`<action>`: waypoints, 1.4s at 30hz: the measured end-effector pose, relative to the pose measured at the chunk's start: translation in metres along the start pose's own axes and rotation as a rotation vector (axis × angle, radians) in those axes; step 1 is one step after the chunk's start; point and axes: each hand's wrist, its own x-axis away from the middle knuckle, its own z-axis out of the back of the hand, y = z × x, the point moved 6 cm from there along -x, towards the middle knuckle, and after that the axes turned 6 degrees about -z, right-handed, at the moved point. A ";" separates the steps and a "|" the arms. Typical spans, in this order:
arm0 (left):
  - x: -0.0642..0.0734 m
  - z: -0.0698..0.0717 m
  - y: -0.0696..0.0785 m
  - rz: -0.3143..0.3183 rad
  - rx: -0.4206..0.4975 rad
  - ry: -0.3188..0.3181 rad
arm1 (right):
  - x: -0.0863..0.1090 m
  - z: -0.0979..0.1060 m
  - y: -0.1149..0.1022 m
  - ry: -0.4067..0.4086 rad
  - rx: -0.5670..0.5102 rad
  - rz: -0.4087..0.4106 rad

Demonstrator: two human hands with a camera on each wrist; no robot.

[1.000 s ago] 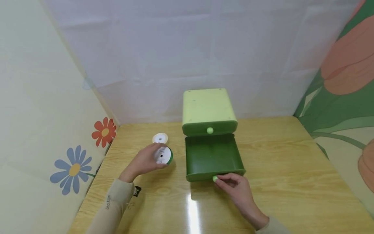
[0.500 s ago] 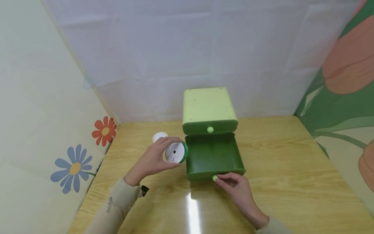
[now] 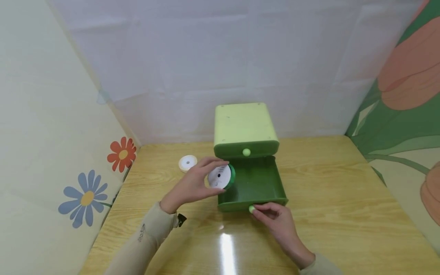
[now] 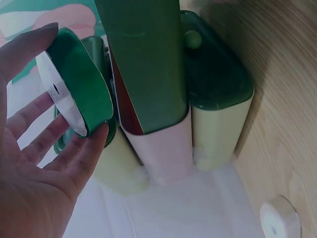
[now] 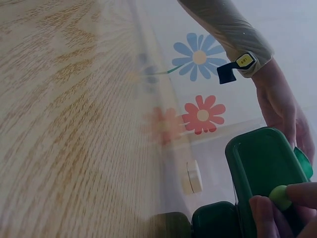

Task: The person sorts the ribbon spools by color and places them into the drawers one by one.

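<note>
My left hand (image 3: 192,186) pinches a spool of green ribbon (image 3: 220,176) between thumb and fingers, over the left side of a pulled-out dark green drawer (image 3: 256,181). The spool stands tilted, its white labelled end towards the head camera; the left wrist view shows the green ribbon (image 4: 81,82) round its edge. With thumb and fingertips, my right hand (image 3: 280,225) grips the drawer's light green round knob (image 3: 252,209). In the left wrist view the drawer belongs to the pink middle unit (image 4: 161,153) of a stack, with pale green units on either side.
A white ribbon spool (image 3: 187,163) lies on the wooden table (image 3: 343,214), left of the drawer. Above the drawer, the pale green top unit (image 3: 244,122) has its drawer closed. A white-covered wall (image 3: 192,68) rises behind.
My left hand has carried the green ribbon spool rightward from the table's left part to over the drawer, uncovering the white spool. My right hand stays on the knob.
</note>
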 end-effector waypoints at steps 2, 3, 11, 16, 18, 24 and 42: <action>-0.005 -0.004 0.001 -0.006 -0.001 -0.007 | -0.001 0.001 0.000 0.006 0.008 -0.004; -0.007 -0.006 0.002 -0.009 -0.002 -0.009 | -0.001 0.001 0.001 0.008 0.010 -0.008; -0.020 -0.021 0.009 -0.043 0.018 -0.048 | -0.003 0.002 0.002 0.011 0.014 -0.019; -0.025 -0.027 0.012 -0.055 0.023 -0.059 | -0.002 0.001 0.002 0.020 0.022 -0.028; -0.027 -0.030 0.011 -0.055 0.018 -0.071 | -0.002 0.001 0.002 0.026 0.029 -0.028; -0.030 -0.042 0.009 -0.053 0.012 -0.127 | -0.002 0.000 0.001 0.030 0.009 -0.027; -0.031 -0.026 0.020 -0.165 -0.013 -0.083 | -0.002 -0.001 0.001 0.013 0.006 -0.028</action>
